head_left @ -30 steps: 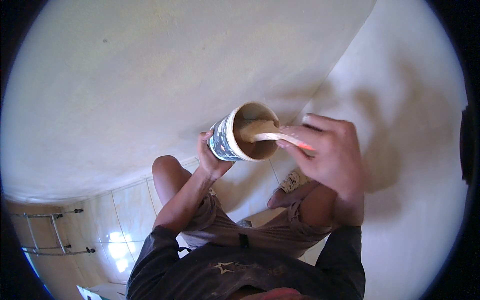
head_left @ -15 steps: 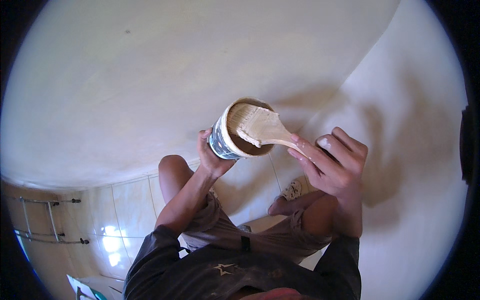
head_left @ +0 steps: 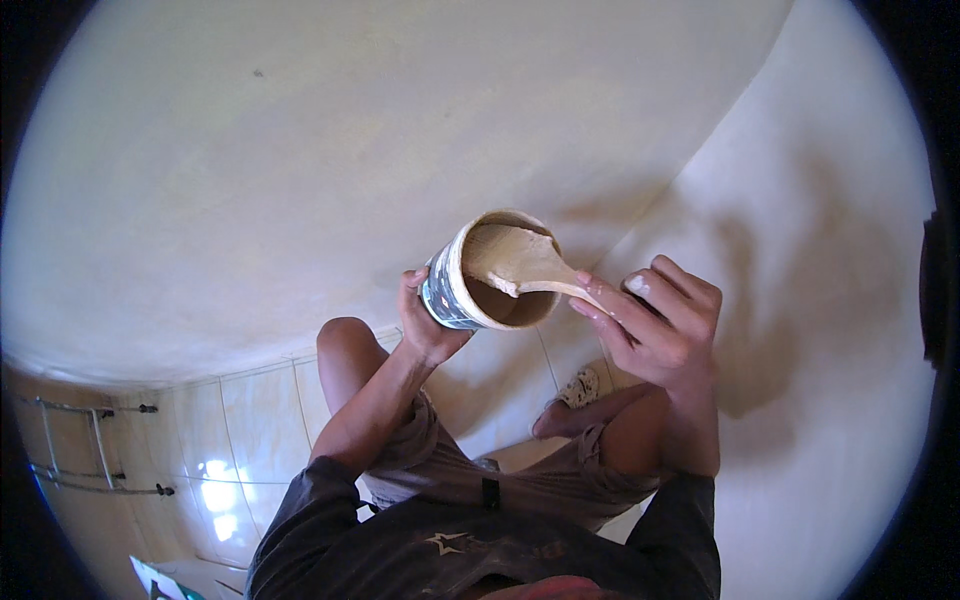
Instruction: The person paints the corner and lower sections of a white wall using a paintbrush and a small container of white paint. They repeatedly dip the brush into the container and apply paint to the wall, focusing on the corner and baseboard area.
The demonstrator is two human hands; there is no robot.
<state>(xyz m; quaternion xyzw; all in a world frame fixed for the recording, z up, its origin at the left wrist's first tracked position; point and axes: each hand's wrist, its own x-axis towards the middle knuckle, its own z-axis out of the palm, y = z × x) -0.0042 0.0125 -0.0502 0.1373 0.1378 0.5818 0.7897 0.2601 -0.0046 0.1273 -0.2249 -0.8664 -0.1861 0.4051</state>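
Note:
My left hand grips a round paint bucket from its left side, with the mouth tipped toward me. Dried smears coat the bucket's pale rim, and its outside is dark with a printed label. In my right hand is a wide paintbrush, pinched by its wooden handle between thumb and fingers. The brush head reaches into the bucket; its bristle tips are hidden behind the inner wall. Thick cream paint clings to the lower edge of the brush. A white paint spot marks one knuckle.
A pale wall fills the far side and meets another white wall in a corner at the right. Glossy tiles cover the floor. A metal ladder-like frame lies at the lower left, near a white object with green.
The brush has sunk deeper into the bucket, so its bristles show less. The bucket has shifted slightly right and toward me; my right hand has moved slightly left.

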